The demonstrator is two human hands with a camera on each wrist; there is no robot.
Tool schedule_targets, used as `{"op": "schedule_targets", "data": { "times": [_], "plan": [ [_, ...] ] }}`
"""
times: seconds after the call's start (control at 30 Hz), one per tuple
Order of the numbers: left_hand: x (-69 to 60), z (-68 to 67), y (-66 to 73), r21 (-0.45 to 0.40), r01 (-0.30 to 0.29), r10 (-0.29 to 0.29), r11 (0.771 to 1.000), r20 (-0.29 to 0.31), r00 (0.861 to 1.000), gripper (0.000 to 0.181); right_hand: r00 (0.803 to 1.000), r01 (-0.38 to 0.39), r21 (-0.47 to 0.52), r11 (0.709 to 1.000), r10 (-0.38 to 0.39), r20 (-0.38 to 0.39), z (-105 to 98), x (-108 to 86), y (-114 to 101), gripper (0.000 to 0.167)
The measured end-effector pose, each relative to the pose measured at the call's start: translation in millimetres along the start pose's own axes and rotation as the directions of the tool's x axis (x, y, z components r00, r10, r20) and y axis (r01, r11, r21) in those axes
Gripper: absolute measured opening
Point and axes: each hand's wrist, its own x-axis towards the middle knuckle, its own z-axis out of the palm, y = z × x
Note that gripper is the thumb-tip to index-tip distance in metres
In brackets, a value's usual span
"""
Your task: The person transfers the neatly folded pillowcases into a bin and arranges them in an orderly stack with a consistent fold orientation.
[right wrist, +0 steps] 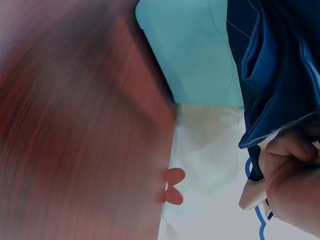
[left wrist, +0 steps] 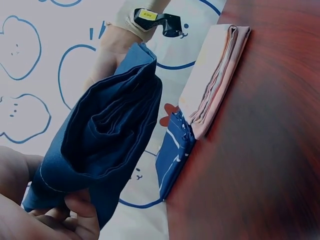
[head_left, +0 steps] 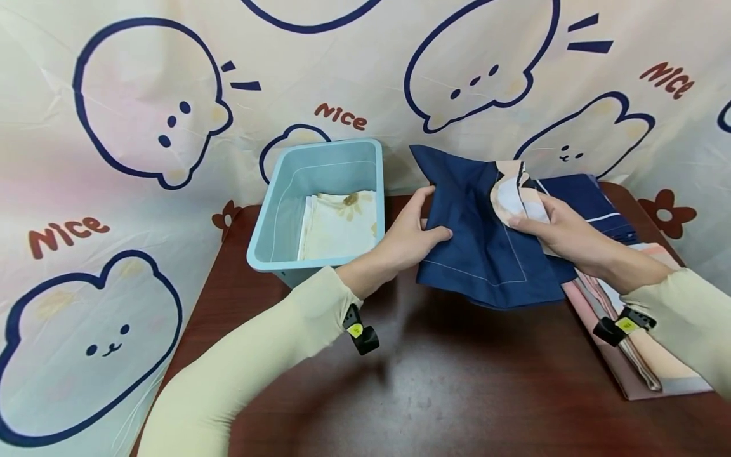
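Both hands hold a folded navy cloth (head_left: 468, 235) with a cream and white patch, raised above the table. My left hand (head_left: 405, 235) grips its left edge, thumb in front and fingers behind. At the right side, my right hand (head_left: 562, 228) pinches it near the pale patch. In the left wrist view the layers of the navy cloth (left wrist: 115, 115) bunch in loose folds. Left of the hands stands a light blue plastic bin (head_left: 259, 254), with a folded cream cloth (head_left: 342, 235) with a flower print inside.
On the right of the brown table (head_left: 457, 387) lies a stack of folded pink and peach cloths (head_left: 657, 343). Behind it is another folded navy cloth with white lines (head_left: 594, 203). A curtain (head_left: 320, 63) printed with bears hangs along the back.
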Motion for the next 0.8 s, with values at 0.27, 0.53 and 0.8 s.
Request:
{"op": "schedule_targets", "data": {
  "times": [0.27,0.53,0.8],
  "plan": [
    [-4.8,-16.0,-2.1,-0.022,-0.035,0.035,0.999,-0.006,0.999,0.07,1.0,0.02,-0.012,1.0,-0.02,-0.015,6.6,5.4,-9.5,0.065],
    [-9.0,-29.4,-3.1,-0.067,-0.056,0.055,0.996,-0.021,0.998,0.066,0.999,0.033,0.047,0.998,-0.033,-0.005,11.1,11.6,-14.5,0.061],
    [-13.0,-42.6,-5.1,-0.102,-0.038,0.034,0.994,-0.037,0.999,0.069,0.999,0.045,0.069,0.997,-0.044,-0.004,16.6,16.0,-23.2,0.063]
  ]
}}
